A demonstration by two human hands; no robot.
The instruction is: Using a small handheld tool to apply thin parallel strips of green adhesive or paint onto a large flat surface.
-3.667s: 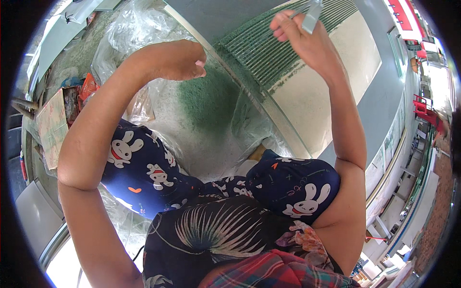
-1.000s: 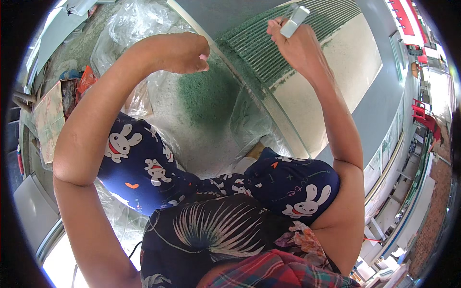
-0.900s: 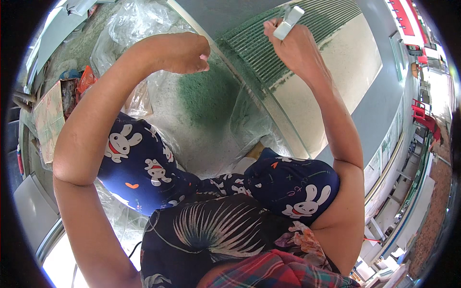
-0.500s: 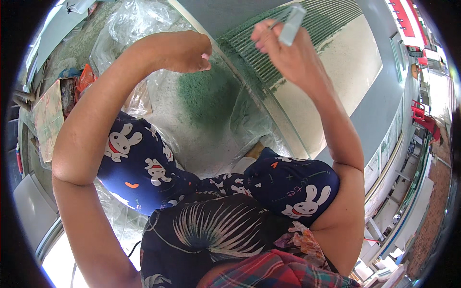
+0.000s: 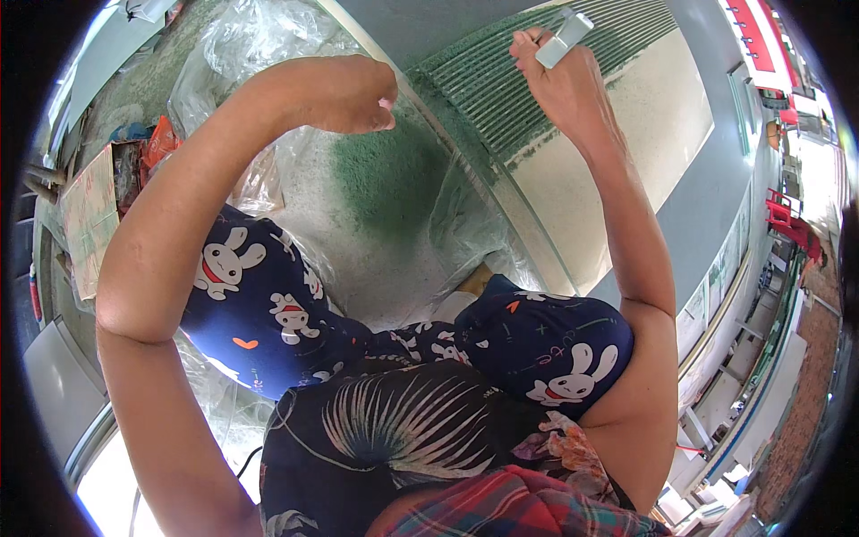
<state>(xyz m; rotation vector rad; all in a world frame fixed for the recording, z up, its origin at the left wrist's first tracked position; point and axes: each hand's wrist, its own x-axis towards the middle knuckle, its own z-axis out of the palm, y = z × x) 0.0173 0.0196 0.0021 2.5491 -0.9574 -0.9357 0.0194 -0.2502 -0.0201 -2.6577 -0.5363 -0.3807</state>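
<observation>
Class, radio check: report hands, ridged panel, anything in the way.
Right hand gripping pale bar-shaped tool. Left hand curled, contents hidden. Panel: green ridges beyond, cream nearer. Right forearm hides part of it.

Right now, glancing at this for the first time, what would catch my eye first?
Probably the green lines covering part of a cream panel, upper right. Next, the pale tool in the right hand's grip, seen against those lines. Then the powdery dark-green patch near upper centre, and blue rabbit-print clothing lower down.
</observation>
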